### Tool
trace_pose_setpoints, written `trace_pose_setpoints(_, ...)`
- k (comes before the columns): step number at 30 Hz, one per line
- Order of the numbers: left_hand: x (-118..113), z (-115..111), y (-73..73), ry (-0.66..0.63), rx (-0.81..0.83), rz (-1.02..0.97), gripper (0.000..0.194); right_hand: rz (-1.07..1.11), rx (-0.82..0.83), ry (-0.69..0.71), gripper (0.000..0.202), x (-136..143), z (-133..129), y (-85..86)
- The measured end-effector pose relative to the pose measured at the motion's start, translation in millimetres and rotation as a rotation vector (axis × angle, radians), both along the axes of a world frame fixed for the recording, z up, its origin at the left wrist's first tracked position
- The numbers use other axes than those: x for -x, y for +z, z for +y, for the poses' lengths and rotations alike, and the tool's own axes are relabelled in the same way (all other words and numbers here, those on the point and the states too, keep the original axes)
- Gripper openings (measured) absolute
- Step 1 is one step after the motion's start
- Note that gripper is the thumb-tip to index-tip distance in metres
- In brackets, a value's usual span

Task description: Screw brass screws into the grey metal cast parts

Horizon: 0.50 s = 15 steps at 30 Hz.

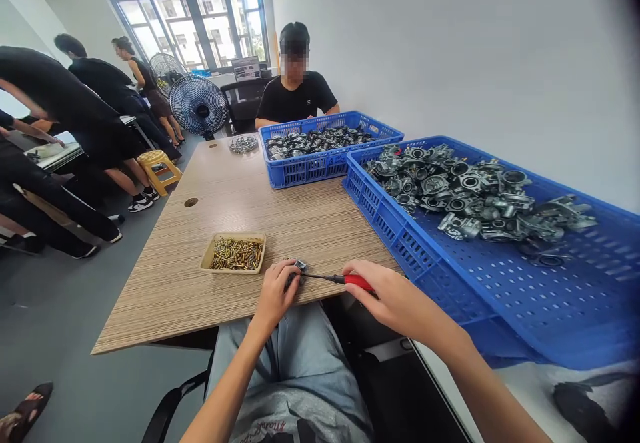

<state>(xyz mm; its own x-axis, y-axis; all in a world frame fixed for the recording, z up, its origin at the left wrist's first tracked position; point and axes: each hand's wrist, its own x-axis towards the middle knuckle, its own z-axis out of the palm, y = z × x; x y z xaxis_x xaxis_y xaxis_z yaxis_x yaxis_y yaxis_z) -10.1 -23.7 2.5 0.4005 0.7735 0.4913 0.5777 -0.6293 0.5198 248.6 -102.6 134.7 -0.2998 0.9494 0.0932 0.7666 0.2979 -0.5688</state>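
Observation:
Near the front edge of the table, my left hand (278, 287) is closed around a small metal carburetor-like part (300, 265), mostly hidden by the fingers. My right hand (376, 288) grips the red handle of a screwdriver (359, 281). Its dark shaft points left, and the tip reaches the metal part; whether it sits in a screw cannot be made out. Just left of my left hand stands a shallow cream tray (204, 260) filled with small brass-coloured screws or pins.
Right of me, a large blue crate (400, 246) holds a heap of metal castings. Behind it, another blue crate (295, 175) is full of similar parts. A clear dish (243, 144) of small parts stands at the far end, where a person (296, 93) sits. The wooden table (165, 283) ends close to my lap.

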Motion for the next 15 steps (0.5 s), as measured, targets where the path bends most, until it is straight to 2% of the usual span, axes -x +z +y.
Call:
trace_pose_setpoints(10,0.0,-1.5,-1.7,0.027,0.009,-0.041,0.016,-0.067,-0.017,-0.018,0.014,5.6,-0.5,0.7)
trace_pose_setpoints(12,-0.4,-0.6,-2.1,0.066,0.025,-0.093,0.024,-0.063,-0.002,-0.016,0.014,6.8,-0.5,0.9)
trace_pose_setpoints(15,-0.3,3.8,-2.9,0.109,0.069,-0.172,0.049,-0.035,0.031,-0.034,0.013,7.7,0.3,-1.4)
